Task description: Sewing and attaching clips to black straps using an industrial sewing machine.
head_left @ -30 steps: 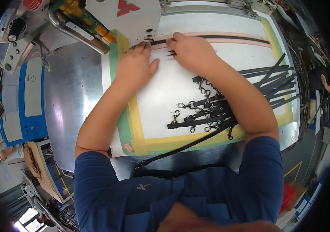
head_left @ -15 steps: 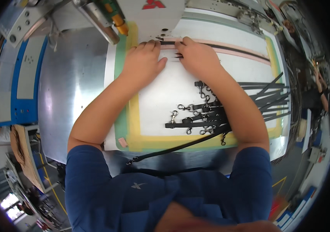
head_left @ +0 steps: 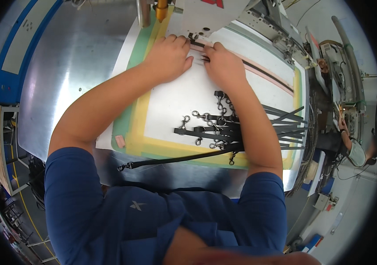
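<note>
A long narrow black strap (head_left: 265, 73) lies along a pink-edged track on the white work board (head_left: 170, 104), under the white machine head. My left hand (head_left: 168, 57) has its fingers bent together over the strap's left end, thumb held apart; the fingertips are partly hidden. Just to its right, my right hand (head_left: 224, 66) reaches the same strap with its forefinger. A slim dark two-pointed tool (head_left: 205, 58), like tweezers, pokes out of my closed right hand toward the left. Below that forearm lies a pile of black straps (head_left: 228, 132) with metal snap hooks.
One strap (head_left: 175, 160) of the pile stretches left over the board's near edge. The white machine head (head_left: 208, 15) stands over the far side, beside a brass-coloured nozzle (head_left: 161, 12). Left of the board is a metal tabletop (head_left: 80, 57); a blue-and-white cabinet (head_left: 14, 48) stands beyond.
The whole view has shifted and turned slightly, so board and machine appear tilted. Both hands stay at the strap under the machine head, with little change in their grip.
</note>
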### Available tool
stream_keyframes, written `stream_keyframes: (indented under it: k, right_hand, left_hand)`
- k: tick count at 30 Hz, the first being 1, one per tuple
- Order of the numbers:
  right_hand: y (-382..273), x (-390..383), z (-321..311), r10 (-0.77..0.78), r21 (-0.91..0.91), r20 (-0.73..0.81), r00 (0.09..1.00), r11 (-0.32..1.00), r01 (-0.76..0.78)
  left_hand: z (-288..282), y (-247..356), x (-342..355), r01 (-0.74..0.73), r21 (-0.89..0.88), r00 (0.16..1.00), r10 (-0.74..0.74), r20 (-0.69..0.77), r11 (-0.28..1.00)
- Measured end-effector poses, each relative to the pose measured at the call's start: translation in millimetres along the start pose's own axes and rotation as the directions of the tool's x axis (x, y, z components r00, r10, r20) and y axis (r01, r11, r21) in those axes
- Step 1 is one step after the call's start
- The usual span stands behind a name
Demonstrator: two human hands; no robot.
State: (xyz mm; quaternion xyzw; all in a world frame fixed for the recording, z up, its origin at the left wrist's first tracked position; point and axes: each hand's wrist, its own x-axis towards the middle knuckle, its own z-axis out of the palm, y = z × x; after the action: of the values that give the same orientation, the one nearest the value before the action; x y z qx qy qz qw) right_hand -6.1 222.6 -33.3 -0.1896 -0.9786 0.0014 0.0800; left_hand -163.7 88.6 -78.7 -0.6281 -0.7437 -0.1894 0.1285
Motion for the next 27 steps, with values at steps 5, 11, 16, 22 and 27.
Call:
stream_keyframes:
  k: [5, 11, 16, 22, 27]
  right_hand:
    - [-0.6, 0.1, -0.9, 0.022, -0.009, 0.008, 1.000, 1.000, -0.022]
    - [-2.4, 3.0, -1.8, 0.014, -0.008, 0.028, 1.000, 1.000, -0.014]
    - [1.1, 1.3, 1.7, 0.012, -0.010, 0.015, 1.000, 1.000, -0.012]
    - [7.6, -7.6, -4.9, 0.037, 0.034, 0.017, 0.999, 0.999, -0.037]
    - [31.0, -22.2, -13.2, 0.080, 0.054, 0.035, 0.996, 0.995, -0.082]
  left_hand:
    - [-1.9, -0.2, 0.3, -0.013, 0.008, 1.000, 0.013, -0.004, 1.000]
    - [-4.5, 1.3, -0.5, -0.027, 0.040, 0.999, 0.028, -0.032, 0.999]
    - [-6.8, 3.4, 1.6, -0.034, 0.049, 0.999, 0.034, 0.016, 0.998]
    - [-11.3, 11.5, 6.5, 0.007, 0.083, 0.996, -0.015, 0.092, 0.997]
    - [-10.9, 13.7, 10.1, 0.005, 0.130, 0.997, -0.015, 0.077, 0.991]
